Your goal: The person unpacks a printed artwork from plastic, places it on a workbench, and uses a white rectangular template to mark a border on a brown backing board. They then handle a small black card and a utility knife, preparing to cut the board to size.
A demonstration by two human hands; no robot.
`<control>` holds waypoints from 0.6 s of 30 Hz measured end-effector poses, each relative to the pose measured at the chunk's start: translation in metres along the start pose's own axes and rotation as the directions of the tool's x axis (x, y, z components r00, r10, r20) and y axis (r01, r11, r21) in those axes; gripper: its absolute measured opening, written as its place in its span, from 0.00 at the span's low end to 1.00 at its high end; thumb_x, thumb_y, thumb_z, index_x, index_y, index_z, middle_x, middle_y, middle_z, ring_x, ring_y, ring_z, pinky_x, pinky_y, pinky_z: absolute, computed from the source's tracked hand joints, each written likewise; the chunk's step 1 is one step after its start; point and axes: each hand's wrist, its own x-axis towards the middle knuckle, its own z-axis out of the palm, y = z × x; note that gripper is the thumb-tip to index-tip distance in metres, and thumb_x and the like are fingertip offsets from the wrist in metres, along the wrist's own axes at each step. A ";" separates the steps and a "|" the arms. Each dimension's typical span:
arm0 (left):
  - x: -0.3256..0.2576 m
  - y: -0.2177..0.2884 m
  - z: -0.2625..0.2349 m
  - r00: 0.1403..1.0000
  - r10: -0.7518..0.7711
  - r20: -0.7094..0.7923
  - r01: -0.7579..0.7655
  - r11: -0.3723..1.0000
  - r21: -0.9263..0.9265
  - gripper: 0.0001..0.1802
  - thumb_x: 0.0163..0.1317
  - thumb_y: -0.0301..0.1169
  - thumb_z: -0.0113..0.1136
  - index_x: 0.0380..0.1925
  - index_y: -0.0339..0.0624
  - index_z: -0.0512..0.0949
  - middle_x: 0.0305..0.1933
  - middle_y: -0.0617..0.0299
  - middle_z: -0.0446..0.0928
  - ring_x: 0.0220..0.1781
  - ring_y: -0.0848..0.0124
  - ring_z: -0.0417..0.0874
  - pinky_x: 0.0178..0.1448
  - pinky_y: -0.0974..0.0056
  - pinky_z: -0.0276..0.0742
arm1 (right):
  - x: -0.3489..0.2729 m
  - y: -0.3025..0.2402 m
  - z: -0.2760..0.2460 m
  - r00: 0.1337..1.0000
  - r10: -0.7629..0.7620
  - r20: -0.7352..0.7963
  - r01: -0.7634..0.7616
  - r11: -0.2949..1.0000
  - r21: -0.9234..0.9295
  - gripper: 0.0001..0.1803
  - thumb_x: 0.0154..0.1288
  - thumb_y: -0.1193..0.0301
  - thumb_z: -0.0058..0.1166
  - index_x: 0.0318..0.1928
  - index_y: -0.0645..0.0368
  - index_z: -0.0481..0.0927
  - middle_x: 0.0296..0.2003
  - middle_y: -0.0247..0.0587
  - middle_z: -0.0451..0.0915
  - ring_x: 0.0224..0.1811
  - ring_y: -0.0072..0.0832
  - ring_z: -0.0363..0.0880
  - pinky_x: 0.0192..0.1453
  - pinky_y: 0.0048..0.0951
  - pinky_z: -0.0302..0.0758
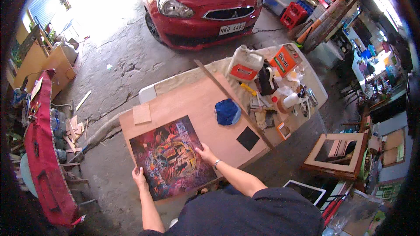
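A square, dark panel printed with colourful artwork (173,157) lies at the near side of a light brown board (192,100) on the table. My left hand (139,177) grips the panel's left edge. On its right edge is my right hand (205,155), thumb on the printed face and the other fingers mostly hidden. To the right of the panel are a crumpled blue cloth (227,112) and a black square sheet (248,138). A small thin wooden square (141,113) rests near the board's far left corner.
A long wooden strip (218,81) crosses the table, with a white jug (246,63), an orange package (284,61), a white bottle (290,100) and several tools beyond it. A red car (201,8) stands ahead. Wooden frames (337,155) are at right, a red-covered bench (48,157) at left.
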 end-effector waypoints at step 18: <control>0.101 0.080 0.028 0.987 0.133 0.089 -0.133 0.991 -0.010 0.20 0.65 0.30 0.65 0.54 0.36 0.75 0.52 0.57 0.80 0.51 0.69 0.80 0.57 0.64 0.75 | 0.113 -0.029 0.048 0.974 -0.122 -0.190 0.120 0.992 -0.025 0.18 0.71 0.68 0.52 0.55 0.64 0.69 0.47 0.46 0.79 0.49 0.32 0.78 0.54 0.34 0.75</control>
